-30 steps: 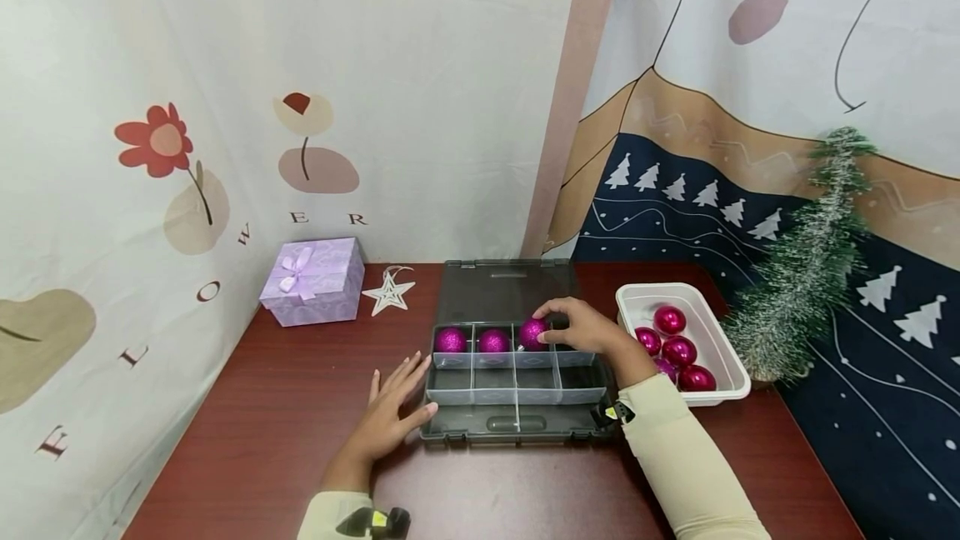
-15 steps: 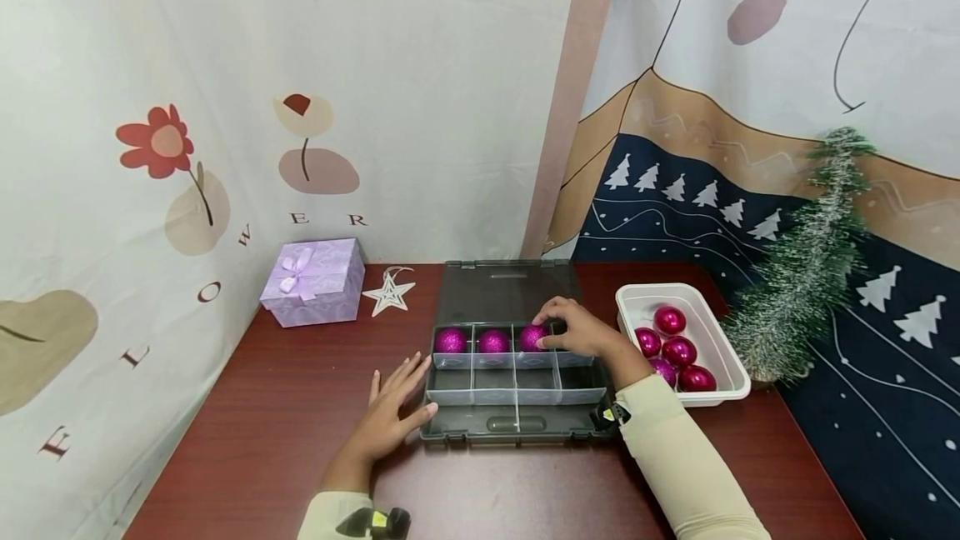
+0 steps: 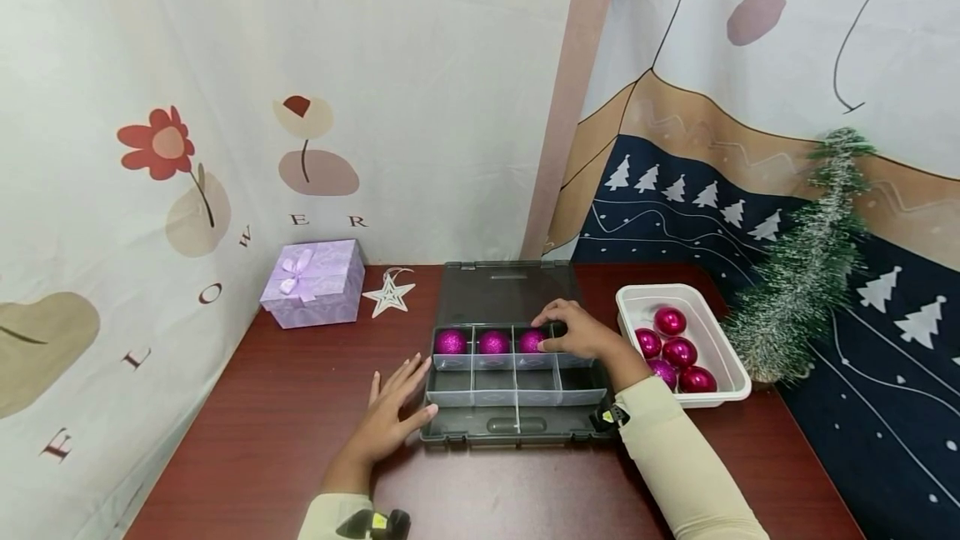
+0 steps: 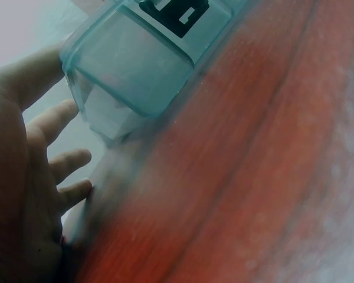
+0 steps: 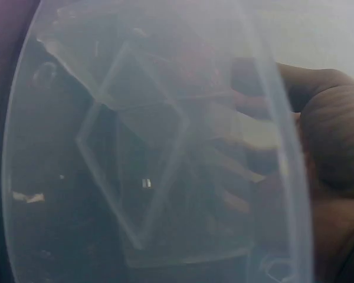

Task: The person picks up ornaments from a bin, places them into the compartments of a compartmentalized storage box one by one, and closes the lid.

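A dark translucent compartment box [image 3: 468,419] lies with its lid [image 3: 502,294] folded back on the table. Two glittery magenta Christmas baubles [image 3: 451,342] sit in the first and second compartments of its back row. In the third compartment, my right hand [image 3: 583,332] holds another glittery bauble [image 3: 530,341] between thumb and fingers. My left hand [image 3: 388,415] rests along the box's left side with fingers stretched and spread, the thumb at its near corner. The right wrist view looks through a clear plastic wall [image 5: 130,147], which blurs the fingers behind it.
On the right stands a white tub [image 3: 720,357] with several magenta baubles [image 3: 678,352], mostly shiny. Beyond it is a small frosted Christmas tree [image 3: 810,273]. A lilac gift box [image 3: 315,283] and a white star ornament [image 3: 388,296] are at the back left.
The right hand has lowered its bauble a little further into the third compartment of the back row. The left hand has stayed at the box's side.
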`<action>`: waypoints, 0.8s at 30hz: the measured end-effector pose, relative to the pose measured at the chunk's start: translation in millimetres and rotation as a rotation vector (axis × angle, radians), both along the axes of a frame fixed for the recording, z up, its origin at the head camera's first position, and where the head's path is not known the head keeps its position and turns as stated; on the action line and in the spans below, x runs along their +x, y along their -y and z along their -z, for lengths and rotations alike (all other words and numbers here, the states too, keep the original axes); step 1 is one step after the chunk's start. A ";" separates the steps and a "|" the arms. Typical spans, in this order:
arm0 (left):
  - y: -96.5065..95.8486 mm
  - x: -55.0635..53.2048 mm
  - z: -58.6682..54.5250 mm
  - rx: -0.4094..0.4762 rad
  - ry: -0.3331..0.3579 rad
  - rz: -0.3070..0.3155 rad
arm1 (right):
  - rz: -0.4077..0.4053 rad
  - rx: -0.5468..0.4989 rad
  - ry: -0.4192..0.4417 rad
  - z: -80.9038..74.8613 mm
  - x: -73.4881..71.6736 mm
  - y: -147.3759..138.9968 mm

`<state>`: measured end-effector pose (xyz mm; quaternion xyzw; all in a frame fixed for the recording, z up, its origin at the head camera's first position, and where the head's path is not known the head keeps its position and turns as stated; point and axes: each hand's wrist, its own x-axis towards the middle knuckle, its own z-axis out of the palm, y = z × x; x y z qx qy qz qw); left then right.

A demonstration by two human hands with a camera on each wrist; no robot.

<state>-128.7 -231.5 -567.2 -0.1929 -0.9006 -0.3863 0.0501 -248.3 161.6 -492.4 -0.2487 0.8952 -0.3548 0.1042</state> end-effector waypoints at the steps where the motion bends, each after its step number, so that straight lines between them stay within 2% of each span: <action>1: 0.0 -0.1 0.0 0.001 -0.001 0.000 | -0.001 -0.008 -0.007 -1.5 0.2 -0.6; 10: 0.4 -0.6 0.9 -0.003 -0.003 -0.003 | 0.050 -0.052 -0.050 -19.4 10.5 -11.1; 17: 0.5 -0.6 2.4 0.000 -0.005 -0.006 | 0.072 -0.154 -0.080 -33.6 22.0 -28.6; 24: 0.5 -0.5 2.3 -0.007 -0.002 -0.007 | 0.146 -0.214 -0.102 -34.6 34.8 -50.3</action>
